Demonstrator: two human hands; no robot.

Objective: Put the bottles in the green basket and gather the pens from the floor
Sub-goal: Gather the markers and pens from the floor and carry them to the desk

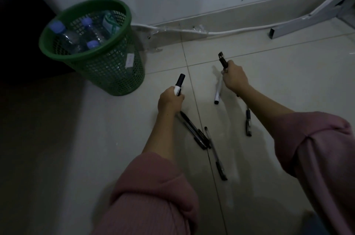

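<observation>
The green basket [115, 73] stands at the left by the wall, with three clear bottles [71, 38] with blue caps inside it. My left hand [170, 101] grips a white marker with a black cap [179, 84], cap up. Further right, my right hand [235, 79] is closed around a black pen [222, 61] that sticks up from the fist. Another white marker [218, 92] lies on the floor just left of my right hand. Several black pens lie on the tiles: a pair [194, 131] under my left wrist, one [216, 155] nearer me, one [248, 122] under my right forearm.
A white wall with a skirting board runs behind. A white cable [221, 32] trails along its base. A grey metal frame leg [299, 23] rests on the floor at the far right. Dark furniture [21, 23] fills the left corner beside the basket.
</observation>
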